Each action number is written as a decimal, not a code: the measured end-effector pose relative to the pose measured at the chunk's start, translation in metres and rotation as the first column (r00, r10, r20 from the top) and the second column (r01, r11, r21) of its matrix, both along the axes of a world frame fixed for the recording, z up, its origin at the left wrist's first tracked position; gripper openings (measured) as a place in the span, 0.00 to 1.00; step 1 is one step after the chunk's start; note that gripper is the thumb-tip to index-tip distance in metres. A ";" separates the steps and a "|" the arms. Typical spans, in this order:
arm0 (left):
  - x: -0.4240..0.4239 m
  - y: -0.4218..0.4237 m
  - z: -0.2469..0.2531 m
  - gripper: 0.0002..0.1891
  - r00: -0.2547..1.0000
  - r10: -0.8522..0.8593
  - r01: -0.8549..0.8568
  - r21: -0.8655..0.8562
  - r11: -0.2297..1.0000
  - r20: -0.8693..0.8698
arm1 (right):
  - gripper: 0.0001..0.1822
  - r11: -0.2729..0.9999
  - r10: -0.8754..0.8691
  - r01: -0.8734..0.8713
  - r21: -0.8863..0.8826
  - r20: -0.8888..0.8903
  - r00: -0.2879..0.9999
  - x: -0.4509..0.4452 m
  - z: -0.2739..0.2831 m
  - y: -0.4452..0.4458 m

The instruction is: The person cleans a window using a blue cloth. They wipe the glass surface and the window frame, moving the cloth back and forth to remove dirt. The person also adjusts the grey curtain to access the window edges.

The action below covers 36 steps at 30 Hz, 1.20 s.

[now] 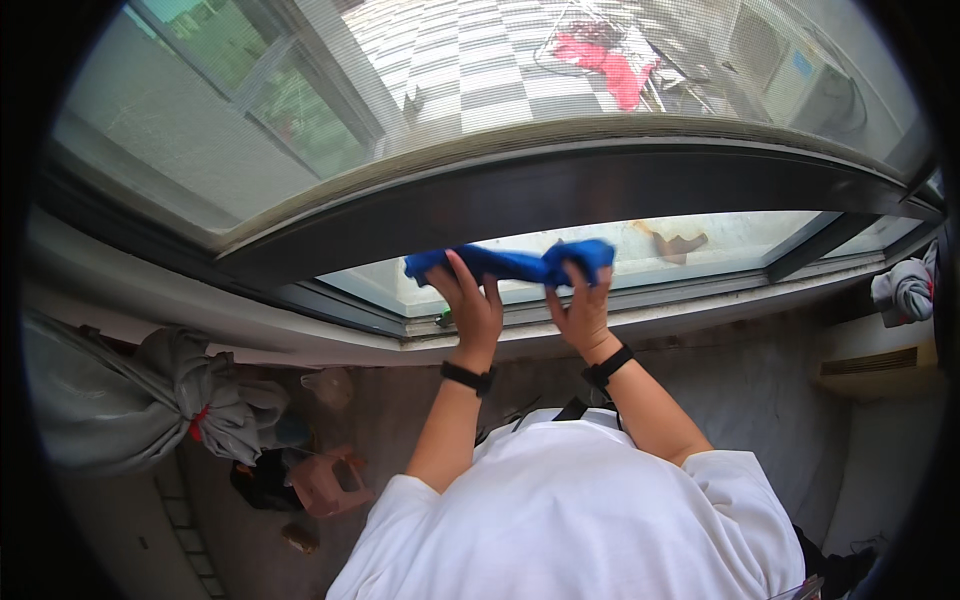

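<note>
A blue cloth [510, 264] is stretched between my two hands, just below the dark horizontal bar [525, 180] of a window frame. At its left end, my left hand [474, 304] holds the cloth with fingers spread along it. The right end is bunched up in my right hand [585, 304], slightly blurred. Behind the cloth is the lower window pane [735, 232]; whether the cloth touches the glass or the bar, I cannot tell. A small green thing [445, 319] sits by the sill, partly hidden by my left hand.
Above the bar, a mesh screen [465, 75] faces a tiled yard. The window sill [712, 301] runs across below. Tied grey curtains [217, 397] hang at left, another curtain bundle [904, 289] at right. A pink plastic stool [330, 480] stands on the floor.
</note>
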<state>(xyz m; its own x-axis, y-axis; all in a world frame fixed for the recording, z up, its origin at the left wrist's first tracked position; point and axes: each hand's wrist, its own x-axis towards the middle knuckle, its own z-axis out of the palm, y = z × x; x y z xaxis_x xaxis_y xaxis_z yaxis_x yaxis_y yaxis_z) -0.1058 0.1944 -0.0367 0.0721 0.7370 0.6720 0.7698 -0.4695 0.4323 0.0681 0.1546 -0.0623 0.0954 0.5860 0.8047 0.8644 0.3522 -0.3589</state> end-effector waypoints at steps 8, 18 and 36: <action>0.008 0.013 -0.025 0.32 0.931 -0.054 0.115 0.148 0.982 -0.361 | 0.20 0.986 0.147 -0.163 0.044 0.245 0.958 -0.012 0.060 0.020; 0.037 -0.013 0.017 0.37 0.964 -0.050 0.056 0.018 0.998 -0.261 | 0.26 0.994 -0.100 0.102 -0.034 0.040 0.994 0.037 0.047 -0.002; 0.129 -0.010 -0.010 0.34 0.871 -0.142 0.229 0.133 0.964 -0.471 | 0.32 0.980 -0.187 0.188 0.061 -0.025 0.982 0.107 0.022 0.006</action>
